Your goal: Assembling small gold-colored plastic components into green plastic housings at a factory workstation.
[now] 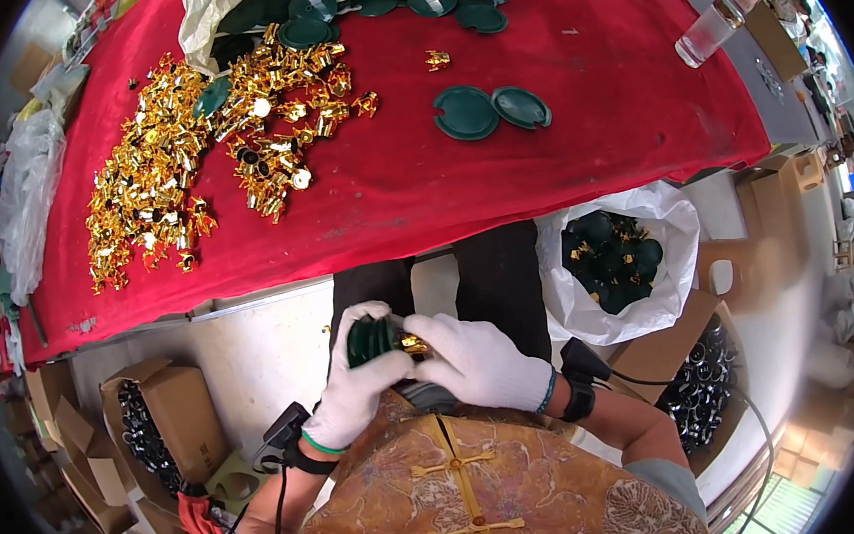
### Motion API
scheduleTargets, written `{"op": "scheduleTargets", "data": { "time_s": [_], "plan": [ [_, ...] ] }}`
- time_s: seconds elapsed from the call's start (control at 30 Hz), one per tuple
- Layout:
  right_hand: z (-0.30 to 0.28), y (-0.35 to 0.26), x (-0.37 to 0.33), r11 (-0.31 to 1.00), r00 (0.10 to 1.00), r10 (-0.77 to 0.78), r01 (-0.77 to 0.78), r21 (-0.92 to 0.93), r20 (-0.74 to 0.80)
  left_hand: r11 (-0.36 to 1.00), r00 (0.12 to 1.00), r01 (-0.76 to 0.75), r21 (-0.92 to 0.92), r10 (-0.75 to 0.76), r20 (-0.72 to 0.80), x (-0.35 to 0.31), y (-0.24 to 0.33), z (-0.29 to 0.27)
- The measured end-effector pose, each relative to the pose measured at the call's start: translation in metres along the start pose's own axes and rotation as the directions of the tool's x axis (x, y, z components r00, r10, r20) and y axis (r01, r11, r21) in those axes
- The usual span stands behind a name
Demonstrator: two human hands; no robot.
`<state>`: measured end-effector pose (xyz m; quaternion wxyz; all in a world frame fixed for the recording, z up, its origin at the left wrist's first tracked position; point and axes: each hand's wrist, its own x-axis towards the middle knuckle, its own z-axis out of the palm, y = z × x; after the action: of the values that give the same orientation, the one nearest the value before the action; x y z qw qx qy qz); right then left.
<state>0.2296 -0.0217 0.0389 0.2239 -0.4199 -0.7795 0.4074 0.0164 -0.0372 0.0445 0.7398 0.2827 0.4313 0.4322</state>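
My left hand, in a white glove, is wrapped round a small stack of dark green round discs held on edge above my lap. With its fingers pinched, my gloved right hand grips a shiny gold fitting at the right side of that stack. Whether the fitting touches the outermost disc cannot be made out. Beyond my hands, a large heap of similar gold fittings spreads over the left of the table. Two loose green discs lie farther right, near a single gold fitting.
A red cloth covers the table. At its far edge lies an open sack of green discs. Beside my right leg stands a white bag holding discs with gold fittings. Cardboard boxes flank me. A clear bottle lies far right.
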Motion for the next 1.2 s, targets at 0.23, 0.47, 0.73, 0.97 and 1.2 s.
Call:
{"op": "scheduleTargets", "data": {
  "time_s": [0.23,0.47,0.73,0.97,1.2],
  "plan": [
    [0.022,0.011,-0.002,0.948,0.997,-0.012,0.038,-0.315,0.082,0.889,0.939,0.338,-0.308,-0.339,0.050,-0.005,-0.001,-0.008],
    [0.030,0.004,-0.006,0.990,0.989,0.137,-0.136,0.027,-0.054,0.991,0.996,0.050,0.124,-0.059,0.068,-0.004,-0.008,-0.005],
    [0.013,0.017,-0.001,0.198,0.726,0.444,-0.652,0.732,0.526,0.502,0.823,-0.566,0.654,0.296,0.485,0.008,-0.004,-0.009],
    [0.011,0.009,0.003,0.990,0.994,0.107,-0.103,-0.092,0.032,0.997,0.995,0.080,-0.013,-0.081,-0.062,0.002,-0.002,-0.001],
    [0.021,0.005,0.002,0.983,0.992,0.074,-0.056,-0.174,0.097,0.907,0.960,0.274,-0.321,-0.279,0.031,-0.002,-0.006,-0.008]
  ]
}}
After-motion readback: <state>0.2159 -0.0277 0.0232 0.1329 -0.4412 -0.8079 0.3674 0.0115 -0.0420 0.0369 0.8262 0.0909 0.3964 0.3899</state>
